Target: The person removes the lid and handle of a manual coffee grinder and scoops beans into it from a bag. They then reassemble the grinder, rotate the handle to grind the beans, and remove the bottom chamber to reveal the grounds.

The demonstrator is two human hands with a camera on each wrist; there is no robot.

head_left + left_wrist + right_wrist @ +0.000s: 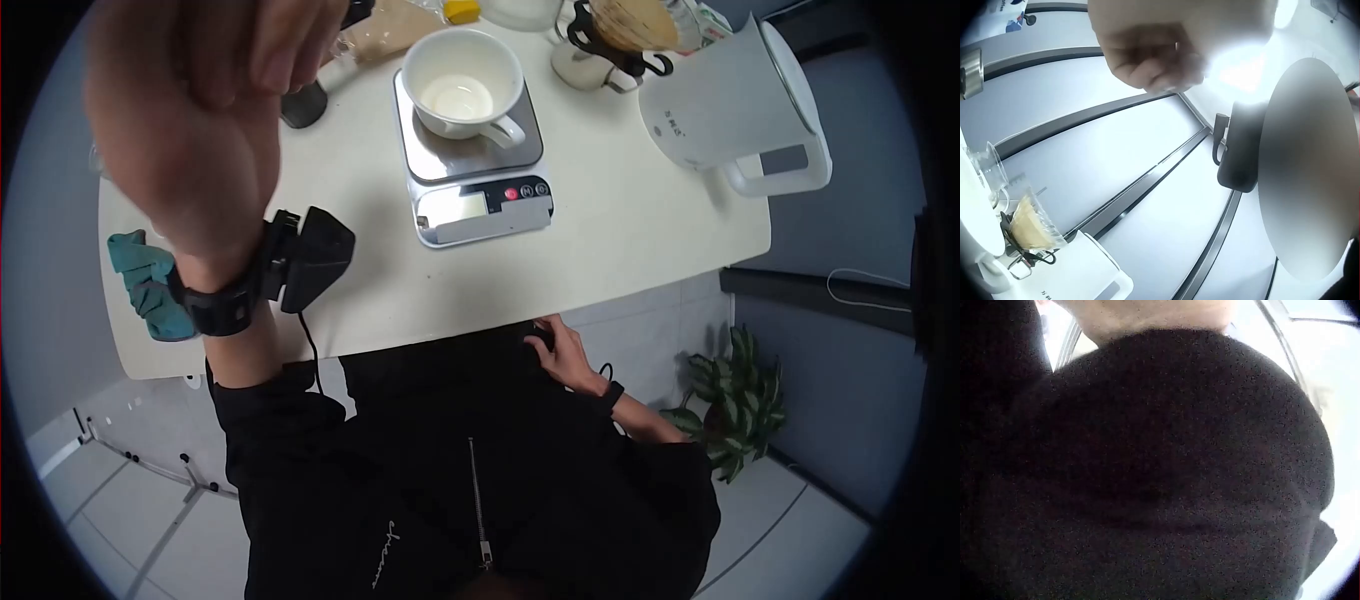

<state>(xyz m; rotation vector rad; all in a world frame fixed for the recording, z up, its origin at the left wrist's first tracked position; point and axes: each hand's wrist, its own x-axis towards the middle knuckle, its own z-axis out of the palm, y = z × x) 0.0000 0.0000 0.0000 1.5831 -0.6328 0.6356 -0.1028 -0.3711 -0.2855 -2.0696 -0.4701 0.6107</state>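
White tabletop [600, 240], light and mostly plain, spans the upper half of the head view; clock positions are read from that view's centre. Black clothing [440, 480] with a zip occupies 6 o'clock. Left hand [190, 110] is raised at 10 o'clock, close to the camera, above the tabletop; its fingers are bent in the left wrist view, but whether they grip anything cannot be told. White kettle [715, 100] sits between 1 and 2 o'clock, its handle toward the near side. Scale [425, 165] lies at 12 o'clock, control panel facing the person, with one red button. Leafy plant [735, 400] is at 4 o'clock, beyond the tabletop. White cup [465, 70] rests upright on the scale's metal plate, handle pointing to about 5 o'clock of the cup. Dripper [635, 25] holding a tan filter is at 1 o'clock, over a glass vessel [580, 68]. Teal cloth [150, 285] lies crumpled at 9 o'clock. Right hand [567, 358] is at 4 o'clock, just beside the near edge, against the clothing, fingers bent; its grip cannot be told. Dark cylinder [304, 106] stands between 10 and 11 o'clock. Yellow item [461, 11] is at 12 o'clock, beyond the cup.
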